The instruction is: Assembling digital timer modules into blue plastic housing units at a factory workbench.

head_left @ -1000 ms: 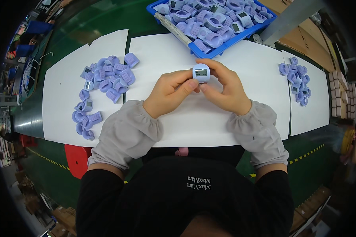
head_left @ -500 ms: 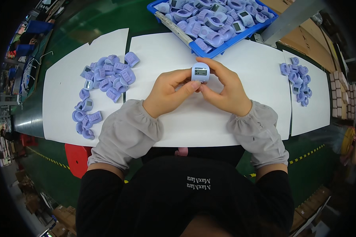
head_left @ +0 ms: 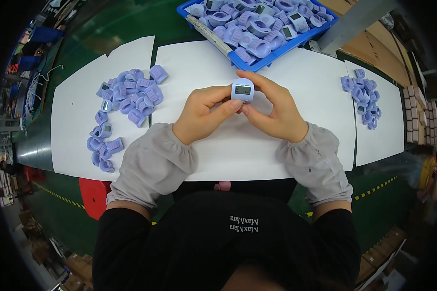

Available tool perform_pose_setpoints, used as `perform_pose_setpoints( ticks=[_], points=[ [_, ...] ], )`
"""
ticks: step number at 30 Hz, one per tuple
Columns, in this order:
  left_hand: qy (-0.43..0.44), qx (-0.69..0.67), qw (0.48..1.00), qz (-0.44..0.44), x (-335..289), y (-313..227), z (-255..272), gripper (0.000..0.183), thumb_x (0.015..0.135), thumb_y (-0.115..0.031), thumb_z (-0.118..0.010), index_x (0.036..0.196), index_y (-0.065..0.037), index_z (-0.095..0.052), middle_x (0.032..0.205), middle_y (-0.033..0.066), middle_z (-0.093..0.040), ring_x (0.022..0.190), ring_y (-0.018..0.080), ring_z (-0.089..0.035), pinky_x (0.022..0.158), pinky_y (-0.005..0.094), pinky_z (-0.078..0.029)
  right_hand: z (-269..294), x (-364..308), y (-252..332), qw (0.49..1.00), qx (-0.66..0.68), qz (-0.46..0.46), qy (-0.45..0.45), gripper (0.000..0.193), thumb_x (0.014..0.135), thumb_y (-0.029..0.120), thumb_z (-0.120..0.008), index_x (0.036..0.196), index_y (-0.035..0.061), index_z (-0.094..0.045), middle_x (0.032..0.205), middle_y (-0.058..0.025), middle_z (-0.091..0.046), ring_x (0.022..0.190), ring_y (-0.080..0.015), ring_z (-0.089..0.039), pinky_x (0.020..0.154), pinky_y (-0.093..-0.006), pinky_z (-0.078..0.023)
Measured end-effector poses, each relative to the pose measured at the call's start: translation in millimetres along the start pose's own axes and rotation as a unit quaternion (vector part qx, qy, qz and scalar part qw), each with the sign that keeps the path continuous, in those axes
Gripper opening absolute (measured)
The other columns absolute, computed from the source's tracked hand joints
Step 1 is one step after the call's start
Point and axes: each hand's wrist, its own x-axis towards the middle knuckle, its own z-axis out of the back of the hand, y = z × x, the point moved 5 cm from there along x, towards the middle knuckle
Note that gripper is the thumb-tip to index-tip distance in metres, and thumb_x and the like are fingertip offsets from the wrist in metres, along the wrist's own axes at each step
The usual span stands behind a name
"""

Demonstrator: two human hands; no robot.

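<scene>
Over the white bench (head_left: 223, 162), I see left fingers (head_left: 224, 110) and right fingers (head_left: 258, 81) pinching a lilac display device (head_left: 243, 90) between them, neither nearer, its rounded end toward the blue crate (head_left: 296, 44).

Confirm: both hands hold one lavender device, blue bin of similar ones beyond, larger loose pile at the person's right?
Wrong side: head view shows the larger loose pile at the left. Left hand and right hand do hold the device, blue bin beyond.

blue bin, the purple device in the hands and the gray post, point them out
Blue bin (head_left: 287, 49): head view, on its near rim.
Purple device (head_left: 243, 90): head view, on its small screen.
Gray post (head_left: 357, 27): head view, middle of its visible length.
</scene>
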Motion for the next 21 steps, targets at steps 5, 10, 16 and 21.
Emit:
perform_pose_setpoints(
  ticks=[5,10,16,21],
  points=[
    [-0.011,0.011,1.0,-0.01,-0.6,1.4,0.1,0.035,0.095,-0.011,-0.051,0.126,0.006,-0.051,0.12,0.0139,-0.058,0.105,0.0175,-0.057,0.089,0.0307,-0.048,0.1,0.4,-0.1,1.0,-0.004,-0.004,0.005,0.059,0.076,0.003,-0.065,0.131,-0.0006,-0.047,0.118,-0.014,-0.059,0.108,-0.0228,-0.058,0.097,-0.0349,-0.043],
    [-0.056,-0.023,0.997,-0.036,-0.4,1.2,-0.5,0.031,0.091,-0.014,-0.059,0.117,0.002,-0.059,0.098,0.0071,-0.065,0.084,0.0113,-0.06,0.076,0.0253,-0.049,1.7,-0.2,-3.6,0.998,0.056,-0.04,0.004,0.049,0.081,0.003,-0.059,0.128,-0.0025,-0.049,0.116,-0.0133,-0.06,0.109,-0.0221,-0.058,0.098,-0.034,-0.042],
    [-0.041,-0.014,0.999,-0.03,-0.2,1.5,-0.6,0.031,0.091,-0.014,-0.058,0.118,0.001,-0.059,0.098,0.0066,-0.065,0.083,0.0109,-0.06,0.075,0.0252,-0.048,3.0,-1.3,-3.7,0.997,0.047,-0.053,-0.003,0.041,0.083,0.003,-0.057,0.123,-0.0044,-0.052,0.114,-0.0134,-0.061,0.109,-0.0214,-0.057,0.099,-0.0343,-0.041],
    [-0.035,-0.004,0.999,-0.037,-1.5,-1.2,0.3,0.031,0.091,-0.014,-0.058,0.119,0.0,-0.059,0.099,0.0063,-0.065,0.083,0.011,-0.06,0.074,0.0254,-0.048,1.4,-0.6,-4.7,0.997,0.058,-0.057,0.003,0.041,0.083,0.003,-0.057,0.123,-0.005,-0.051,0.116,-0.0136,-0.06,0.11,-0.0215,-0.056,0.1,-0.0348,-0.04]
  ],
)
